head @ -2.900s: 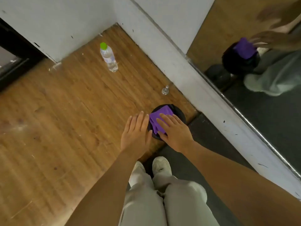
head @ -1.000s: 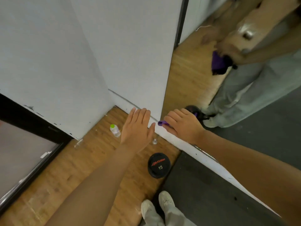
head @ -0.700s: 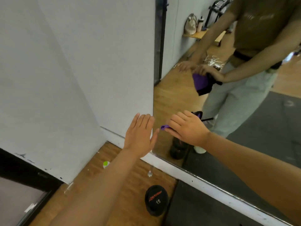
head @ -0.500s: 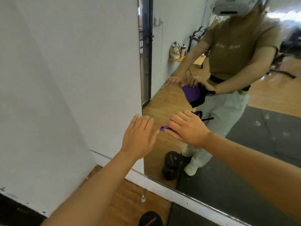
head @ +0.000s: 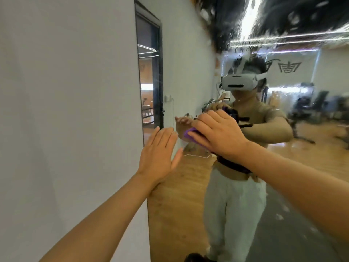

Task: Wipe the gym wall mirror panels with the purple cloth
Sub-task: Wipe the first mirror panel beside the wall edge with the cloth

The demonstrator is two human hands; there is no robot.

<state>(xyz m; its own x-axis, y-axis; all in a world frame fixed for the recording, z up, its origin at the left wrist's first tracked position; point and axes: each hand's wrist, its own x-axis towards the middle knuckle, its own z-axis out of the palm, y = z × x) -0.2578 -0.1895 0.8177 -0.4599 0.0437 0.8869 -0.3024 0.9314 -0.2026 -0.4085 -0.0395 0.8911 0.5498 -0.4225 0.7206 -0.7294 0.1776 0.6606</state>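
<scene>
The mirror (head: 245, 186) stands flat right ahead of both hands, with the white wall (head: 66, 110) at nine o'clock. Open air lies toward six o'clock.

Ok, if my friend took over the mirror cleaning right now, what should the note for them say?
Left hand: open, fingers straight, holding nothing, raised near the mirror's left edge.
Right hand: holds the purple cloth under its fingers, up in front of the mirror.
Done: cloth is in hand and raised to the glass.
Left: I cannot tell whether the cloth touches the glass; no wiped patch shows, so wipe all the panels.
</scene>
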